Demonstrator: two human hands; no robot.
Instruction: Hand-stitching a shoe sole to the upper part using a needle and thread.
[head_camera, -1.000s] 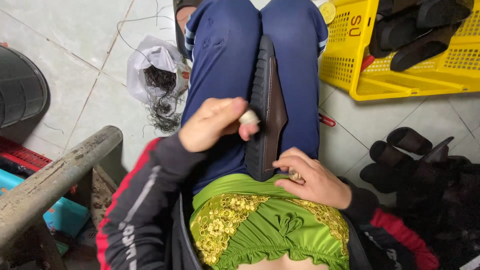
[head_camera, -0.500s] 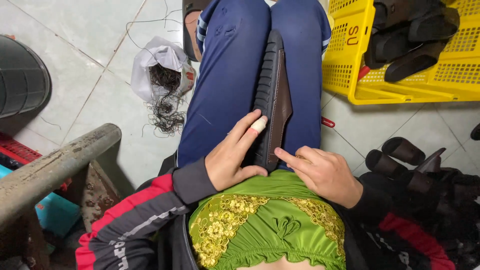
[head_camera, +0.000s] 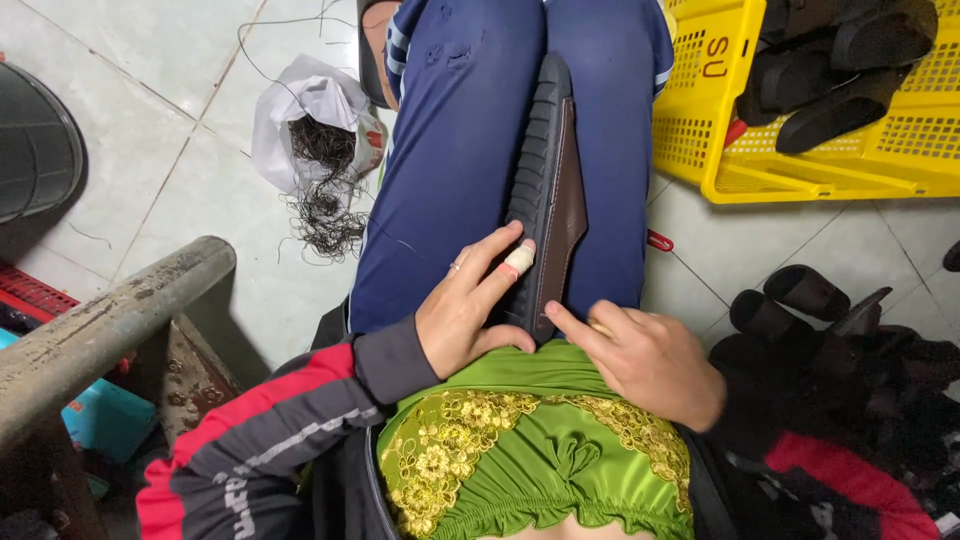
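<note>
Shoe sole (head_camera: 548, 190) (black, brown inner face) lies on edge btwn the thighs. Left hand (head_camera: 465, 310) rests against it, fingers extended, no grasp. Right hand (head_camera: 645, 360) touches its near end, forefinger out; not gripping.

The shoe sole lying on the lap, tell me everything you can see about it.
The shoe sole is long and narrow, standing on its edge between the thighs of the blue trousers, toe end pointing away from the person. Its outer side is black, rubber-like, with ridged tread; the inner face is flat and brown. The left hand, one fingertip bandaged, rests against its ribbed side near the heel end. The right hand touches the heel end with its index finger. It looks whole and unworn.
</note>
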